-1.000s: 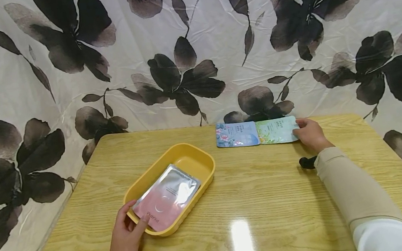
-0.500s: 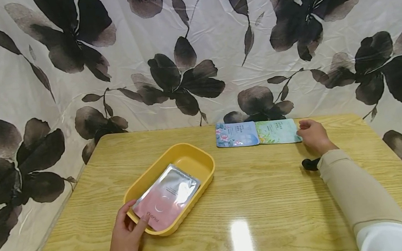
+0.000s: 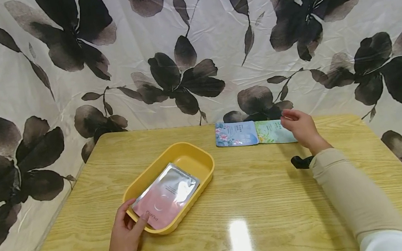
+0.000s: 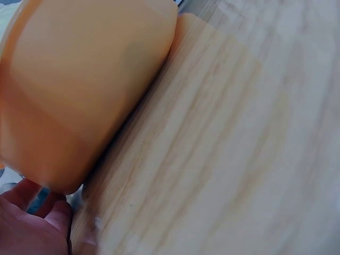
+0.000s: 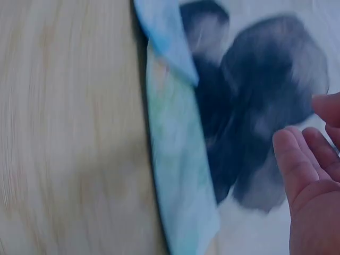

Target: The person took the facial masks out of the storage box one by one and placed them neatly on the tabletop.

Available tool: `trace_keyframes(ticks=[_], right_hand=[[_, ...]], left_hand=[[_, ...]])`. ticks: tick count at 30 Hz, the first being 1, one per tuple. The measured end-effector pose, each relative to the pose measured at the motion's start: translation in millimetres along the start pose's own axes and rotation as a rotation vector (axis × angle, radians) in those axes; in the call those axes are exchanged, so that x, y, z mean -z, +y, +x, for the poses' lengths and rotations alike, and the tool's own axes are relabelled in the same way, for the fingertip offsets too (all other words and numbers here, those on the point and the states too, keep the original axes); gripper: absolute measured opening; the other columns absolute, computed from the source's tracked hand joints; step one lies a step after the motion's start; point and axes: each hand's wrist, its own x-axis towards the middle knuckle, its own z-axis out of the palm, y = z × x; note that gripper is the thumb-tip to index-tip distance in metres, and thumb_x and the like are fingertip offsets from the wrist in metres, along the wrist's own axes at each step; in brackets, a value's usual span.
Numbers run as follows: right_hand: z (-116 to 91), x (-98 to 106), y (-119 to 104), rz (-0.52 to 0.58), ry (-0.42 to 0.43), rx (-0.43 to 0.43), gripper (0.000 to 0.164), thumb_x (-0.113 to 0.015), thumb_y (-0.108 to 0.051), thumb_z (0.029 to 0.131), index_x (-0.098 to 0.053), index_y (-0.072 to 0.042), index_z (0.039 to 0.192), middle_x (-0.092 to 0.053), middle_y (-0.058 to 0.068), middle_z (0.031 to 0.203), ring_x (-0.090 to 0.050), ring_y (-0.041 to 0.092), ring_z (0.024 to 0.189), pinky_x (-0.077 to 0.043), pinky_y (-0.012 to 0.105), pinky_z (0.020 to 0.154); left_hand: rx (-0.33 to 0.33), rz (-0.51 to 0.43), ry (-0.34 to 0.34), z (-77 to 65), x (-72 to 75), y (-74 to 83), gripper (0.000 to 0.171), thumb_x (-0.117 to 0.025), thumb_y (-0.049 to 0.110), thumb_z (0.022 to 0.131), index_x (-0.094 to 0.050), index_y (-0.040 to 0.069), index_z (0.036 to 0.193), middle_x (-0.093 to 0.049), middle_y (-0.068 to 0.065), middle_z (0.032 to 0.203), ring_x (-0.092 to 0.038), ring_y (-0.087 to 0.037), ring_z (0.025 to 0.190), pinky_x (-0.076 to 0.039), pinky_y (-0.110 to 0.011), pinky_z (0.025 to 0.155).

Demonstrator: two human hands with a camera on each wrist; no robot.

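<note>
At the left of the table, my left hand (image 3: 124, 235) grips the near end of a yellow plastic basket (image 3: 197, 159), thumb over the rim. Inside it lies a pink and silver face mask sachet (image 3: 168, 195). A blue sachet (image 3: 236, 134) and a light green sachet (image 3: 270, 132) lie side by side at the table's back edge. My right hand (image 3: 302, 127) hovers over the green one's right end, hiding part of it, with loosely bent fingers and nothing held. The right wrist view shows the hand (image 5: 311, 180) apart from the green sachet (image 5: 178, 149).
A wood-grain table (image 3: 269, 200) carries everything. Behind it hangs a white cloth (image 3: 121, 47) with dark flowers, close to the back edge. A black piece (image 3: 301, 162) sticks out by the right wrist.
My right hand has let go of the green sachet's right end, then risen and shifted left above it. The left hand and the basket stay in place.
</note>
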Motion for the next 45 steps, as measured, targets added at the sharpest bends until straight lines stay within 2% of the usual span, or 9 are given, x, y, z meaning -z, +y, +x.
trace_keyframes(ticks=[4, 8, 15, 20, 32, 45], right_hand=[[-6.8, -21.0, -14.7, 0.043, -0.09, 0.07, 0.052, -0.054, -0.003, 0.103, -0.034, 0.01, 0.15, -0.039, 0.03, 0.149, -0.046, 0.029, 0.135, -0.046, 0.025, 0.101], [-14.2, -49.5, -30.8, 0.051, -0.207, 0.145, 0.051, -0.056, 0.0, 0.101, -0.038, 0.01, 0.147, -0.043, 0.028, 0.147, -0.045, 0.035, 0.135, -0.046, 0.027, 0.102], [-30.7, -104.4, -56.9, 0.078, -0.463, 0.187, 0.047, -0.061, 0.001, 0.098, -0.047, 0.008, 0.142, -0.049, 0.024, 0.144, -0.05, 0.037, 0.131, -0.049, 0.037, 0.1], [-38.6, -136.2, -67.8, 0.099, -0.587, 0.205, 0.047, -0.062, 0.002, 0.097, -0.049, 0.008, 0.141, -0.049, 0.024, 0.145, -0.052, 0.035, 0.13, -0.049, 0.038, 0.1], [-45.8, -180.3, -74.1, 0.058, -0.684, 0.189, 0.046, -0.065, 0.003, 0.095, -0.051, 0.008, 0.139, -0.051, 0.024, 0.142, -0.055, 0.032, 0.127, -0.051, 0.035, 0.098], [-53.8, -216.3, -75.1, -0.155, -0.748, 0.255, 0.047, -0.071, -0.006, 0.093, -0.056, 0.004, 0.137, -0.057, 0.02, 0.138, -0.057, 0.026, 0.125, -0.048, 0.029, 0.101]], left_hand=[[-0.006, 0.01, 0.004, 0.2, 0.1, -0.7, 0.053, -0.064, 0.006, 0.098, -0.038, -0.003, 0.143, -0.046, -0.025, 0.131, -0.048, 0.006, 0.108, -0.04, -0.004, 0.09], [-0.015, 0.018, 0.011, 1.1, 0.6, -1.5, 0.053, -0.065, 0.005, 0.098, -0.039, -0.003, 0.143, -0.047, -0.023, 0.128, -0.049, 0.005, 0.106, -0.041, -0.005, 0.088], [-0.028, 0.007, 0.007, 2.1, 0.7, -4.0, 0.054, -0.064, 0.002, 0.097, -0.037, -0.003, 0.144, -0.045, -0.026, 0.134, -0.046, 0.008, 0.11, -0.039, -0.004, 0.091], [-0.021, 0.0, 0.005, 1.6, 0.2, -4.0, 0.054, -0.064, 0.003, 0.098, -0.037, -0.003, 0.145, -0.043, -0.027, 0.136, -0.046, 0.008, 0.11, -0.038, -0.004, 0.091], [-0.001, -0.004, 0.004, 0.9, 0.4, -3.0, 0.055, -0.063, 0.004, 0.098, -0.036, -0.003, 0.146, -0.043, -0.027, 0.137, -0.045, 0.01, 0.111, -0.037, -0.004, 0.092], [0.004, -0.001, 0.006, 0.1, 0.5, -2.5, 0.055, -0.063, 0.003, 0.098, -0.036, -0.003, 0.146, -0.044, -0.027, 0.136, -0.046, 0.008, 0.109, -0.039, -0.004, 0.09]])
